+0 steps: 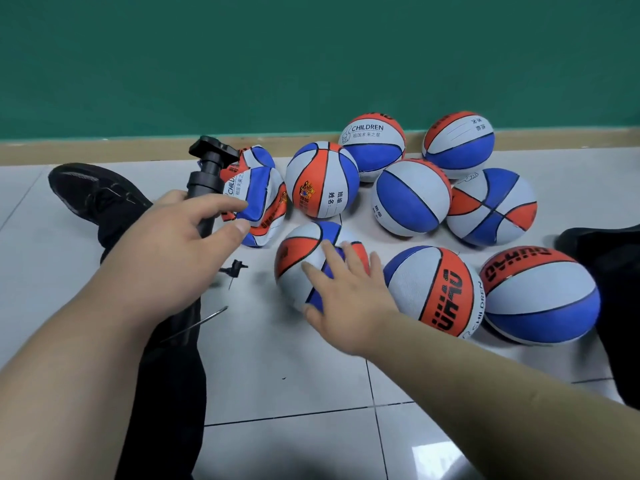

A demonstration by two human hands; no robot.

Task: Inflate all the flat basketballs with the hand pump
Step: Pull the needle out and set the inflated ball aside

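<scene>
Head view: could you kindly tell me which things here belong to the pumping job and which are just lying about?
Job: hand pump at the left hand; basketball under the right hand; crumpled flat basketball; small black fitting.
Lying about: black shoe; round basketballs by the wall.

Eight round basketballs (pixel 322 180) crowd the white tiled floor (pixel 294 375) near the wall (pixel 311 64), two crumpled flat basketballs (pixel 258 202) at their left edge, beside my outstretched leg (pixel 166 393) and black shoe (pixel 93 192).
</scene>
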